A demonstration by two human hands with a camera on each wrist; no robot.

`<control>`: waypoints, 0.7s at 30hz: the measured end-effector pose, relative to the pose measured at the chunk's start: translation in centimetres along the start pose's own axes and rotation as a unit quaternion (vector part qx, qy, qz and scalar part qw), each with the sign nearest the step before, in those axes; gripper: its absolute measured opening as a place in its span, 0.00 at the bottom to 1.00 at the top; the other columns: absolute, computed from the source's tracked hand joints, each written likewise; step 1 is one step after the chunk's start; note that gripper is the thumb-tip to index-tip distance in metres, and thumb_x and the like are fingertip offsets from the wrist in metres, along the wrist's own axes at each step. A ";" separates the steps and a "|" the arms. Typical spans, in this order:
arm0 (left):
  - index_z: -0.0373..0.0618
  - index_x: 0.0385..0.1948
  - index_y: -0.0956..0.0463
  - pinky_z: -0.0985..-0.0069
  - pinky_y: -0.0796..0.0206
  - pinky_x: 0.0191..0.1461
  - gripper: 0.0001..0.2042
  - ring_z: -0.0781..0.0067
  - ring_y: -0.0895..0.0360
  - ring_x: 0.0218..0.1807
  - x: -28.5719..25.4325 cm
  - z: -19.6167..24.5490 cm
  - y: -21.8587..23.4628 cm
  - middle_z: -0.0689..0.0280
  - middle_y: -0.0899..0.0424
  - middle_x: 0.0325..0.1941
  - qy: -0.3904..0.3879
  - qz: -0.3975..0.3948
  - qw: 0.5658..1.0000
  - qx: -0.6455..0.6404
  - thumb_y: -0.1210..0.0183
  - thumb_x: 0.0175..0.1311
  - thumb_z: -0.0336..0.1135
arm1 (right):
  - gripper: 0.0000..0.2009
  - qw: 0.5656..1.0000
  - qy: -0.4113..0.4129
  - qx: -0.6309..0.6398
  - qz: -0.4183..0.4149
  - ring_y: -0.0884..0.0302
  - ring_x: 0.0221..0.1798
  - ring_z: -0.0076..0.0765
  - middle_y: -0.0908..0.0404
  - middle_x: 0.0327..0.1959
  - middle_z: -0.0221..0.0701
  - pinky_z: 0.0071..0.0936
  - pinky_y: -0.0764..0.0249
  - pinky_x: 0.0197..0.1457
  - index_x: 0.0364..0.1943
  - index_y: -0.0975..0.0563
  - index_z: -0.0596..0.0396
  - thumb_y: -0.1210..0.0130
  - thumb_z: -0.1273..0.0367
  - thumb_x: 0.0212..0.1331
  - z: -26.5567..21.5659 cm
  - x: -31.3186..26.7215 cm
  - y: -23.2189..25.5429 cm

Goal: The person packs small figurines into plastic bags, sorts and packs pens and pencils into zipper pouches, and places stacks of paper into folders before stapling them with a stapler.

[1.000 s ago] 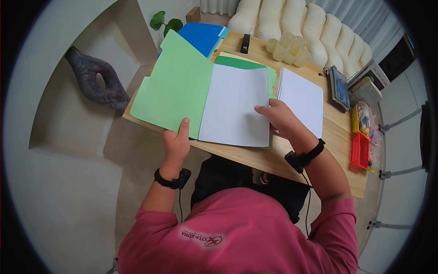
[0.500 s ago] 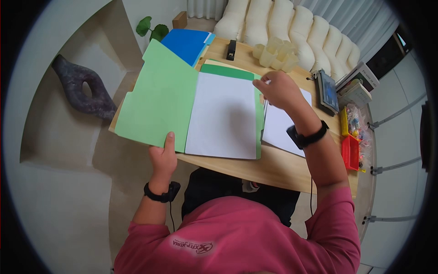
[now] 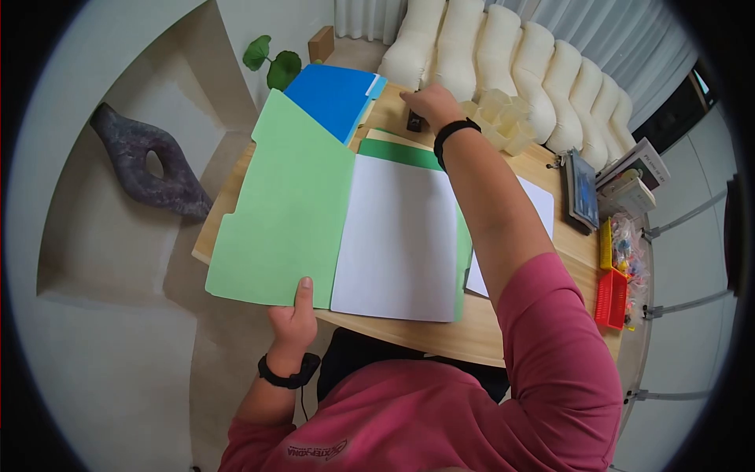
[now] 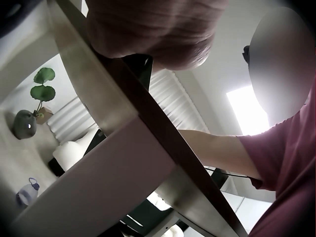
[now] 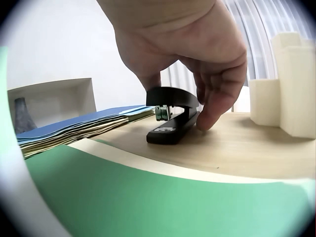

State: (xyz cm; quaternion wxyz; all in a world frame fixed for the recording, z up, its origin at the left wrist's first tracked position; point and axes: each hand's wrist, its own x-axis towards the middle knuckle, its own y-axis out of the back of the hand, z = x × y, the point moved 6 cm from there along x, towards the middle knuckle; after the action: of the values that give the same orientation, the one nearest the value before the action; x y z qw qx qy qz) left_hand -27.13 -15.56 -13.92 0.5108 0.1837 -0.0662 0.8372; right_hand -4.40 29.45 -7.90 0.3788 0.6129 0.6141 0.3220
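Note:
My left hand (image 3: 294,321) grips the near edge of an opened light green folder (image 3: 275,212), thumb on top and fingers hidden beneath. White paper (image 3: 395,244) lies on the folder's right half, with a darker green strip (image 3: 401,152) showing beyond its far end. Across the table, my right hand (image 3: 434,102) reaches down over a black stapler (image 3: 414,122). In the right wrist view the stapler (image 5: 174,126) stands upright on the wood, its jaw apart from its base, with my thumb and fingers on either side of it.
Blue folders (image 3: 334,98) are stacked at the back left. Cream hexagonal holders (image 3: 503,122) stand just right of the stapler. More white sheets (image 3: 539,204) lie under the right forearm. Books (image 3: 629,177), a yellow basket (image 3: 605,244) and a red basket (image 3: 611,299) line the right edge.
My right hand has left the paper's right edge and moved forward across the table to the stapler. My left hand still holds the folder, and the paper lies flatter on it.

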 end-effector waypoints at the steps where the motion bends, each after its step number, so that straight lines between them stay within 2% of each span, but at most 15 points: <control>1: 0.29 0.62 0.23 0.68 0.31 0.70 0.14 0.65 0.20 0.61 -0.2 -0.1 0.1 0.57 0.15 0.61 0.004 -0.003 1.000 0.007 0.44 0.81 0.25 | 0.24 1.000 -0.003 0.013 -0.008 0.10 0.58 0.49 0.09 0.54 0.44 0.40 0.17 0.62 0.51 0.12 0.56 0.32 0.53 0.59 0.6 1.1 -1.0; 3: 0.29 0.62 0.24 0.68 0.32 0.70 0.14 0.65 0.20 0.62 -0.1 -0.1 0.1 0.56 0.16 0.61 0.007 -0.005 1.000 0.018 0.44 0.81 0.25 | 0.21 0.999 -0.009 0.035 0.002 0.10 0.55 0.49 0.08 0.51 0.44 0.39 0.16 0.60 0.48 0.11 0.56 0.32 0.57 0.53 0.8 1.8 -1.6; 7: 0.29 0.63 0.24 0.67 0.32 0.71 0.15 0.64 0.20 0.62 0.1 0.1 0.2 0.56 0.16 0.62 -0.010 -0.002 1.000 0.028 0.44 0.80 0.24 | 0.21 0.995 -0.013 0.099 0.004 0.09 0.50 0.49 0.08 0.46 0.44 0.38 0.16 0.55 0.45 0.11 0.59 0.33 0.58 0.52 0.3 1.1 -0.8; 9: 0.29 0.63 0.24 0.67 0.32 0.71 0.15 0.64 0.20 0.63 -0.1 -0.1 0.2 0.56 0.16 0.62 -0.008 -0.010 1.000 0.017 0.44 0.80 0.24 | 0.20 0.988 0.001 0.152 0.031 0.09 0.43 0.45 0.09 0.42 0.46 0.38 0.15 0.48 0.40 0.12 0.63 0.33 0.59 0.50 -0.7 0.2 0.4; 10: 0.29 0.63 0.24 0.67 0.32 0.71 0.15 0.64 0.20 0.63 0.0 0.0 0.2 0.56 0.16 0.62 -0.010 -0.012 1.000 0.010 0.45 0.80 0.24 | 0.20 0.988 -0.001 0.151 0.032 0.09 0.43 0.45 0.09 0.42 0.46 0.38 0.15 0.48 0.40 0.12 0.63 0.33 0.59 0.50 -1.0 -0.1 0.3; 12: 0.29 0.63 0.24 0.67 0.32 0.71 0.15 0.64 0.20 0.63 0.1 0.2 0.1 0.56 0.16 0.62 -0.010 -0.017 1.000 0.001 0.45 0.80 0.24 | 0.19 0.969 0.008 0.243 0.034 0.10 0.38 0.42 0.10 0.39 0.45 0.39 0.15 0.44 0.40 0.13 0.64 0.33 0.61 0.50 -1.8 -0.1 -0.3; 13: 0.29 0.63 0.24 0.67 0.32 0.71 0.15 0.65 0.20 0.63 0.2 0.2 0.0 0.56 0.16 0.62 -0.006 -0.014 1.000 -0.009 0.45 0.80 0.24 | 0.19 0.953 -0.001 0.304 0.012 0.17 0.30 0.42 0.16 0.33 0.38 0.41 0.18 0.34 0.39 0.16 0.63 0.31 0.60 0.52 -1.9 0.8 -2.1; 14: 0.29 0.63 0.24 0.67 0.32 0.71 0.15 0.65 0.20 0.63 0.1 0.2 0.0 0.56 0.16 0.62 -0.001 -0.011 1.000 -0.019 0.45 0.80 0.24 | 0.19 0.953 -0.002 0.303 0.014 0.17 0.30 0.42 0.16 0.33 0.38 0.41 0.18 0.34 0.39 0.16 0.63 0.31 0.60 0.52 -2.4 0.3 -2.4; 16: 0.29 0.63 0.24 0.67 0.32 0.71 0.15 0.65 0.20 0.63 0.0 0.0 0.1 0.56 0.16 0.62 -0.001 -0.014 1.000 -0.020 0.45 0.80 0.24 | 0.17 0.903 -0.020 0.405 -0.143 0.19 0.31 0.40 0.18 0.35 0.36 0.39 0.18 0.36 0.41 0.17 0.60 0.31 0.61 0.55 -4.2 -1.5 -4.7; 18: 0.29 0.63 0.24 0.67 0.32 0.71 0.15 0.64 0.20 0.63 -0.1 -0.1 0.2 0.56 0.16 0.62 -0.002 -0.014 1.000 -0.019 0.45 0.80 0.24 | 0.15 0.899 0.004 0.407 -0.162 0.19 0.35 0.38 0.18 0.37 0.36 0.37 0.20 0.39 0.41 0.17 0.59 0.32 0.62 0.57 -5.9 -3.2 -5.7; 19: 0.29 0.63 0.24 0.67 0.32 0.71 0.15 0.64 0.20 0.63 0.0 0.0 0.2 0.56 0.16 0.63 -0.009 -0.016 1.000 -0.015 0.45 0.80 0.24 | 0.15 0.910 -0.025 0.377 -0.169 0.19 0.38 0.37 0.18 0.40 0.36 0.36 0.22 0.42 0.40 0.16 0.58 0.32 0.60 0.57 -6.3 -4.3 -5.8; 21: 0.29 0.63 0.24 0.67 0.32 0.72 0.15 0.64 0.20 0.64 0.1 0.1 0.2 0.56 0.16 0.63 -0.019 -0.017 1.000 -0.011 0.45 0.80 0.24 | 0.18 0.924 -0.026 0.350 -0.152 0.17 0.40 0.39 0.16 0.41 0.39 0.39 0.20 0.44 0.41 0.16 0.60 0.31 0.59 0.55 -7.2 -5.4 -6.7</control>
State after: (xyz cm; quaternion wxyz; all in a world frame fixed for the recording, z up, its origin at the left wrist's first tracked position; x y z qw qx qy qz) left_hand -27.31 -15.63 -13.77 0.5254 0.1947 -0.0822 0.8242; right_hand -14.20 24.30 -9.66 0.1998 0.6141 0.7634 0.0092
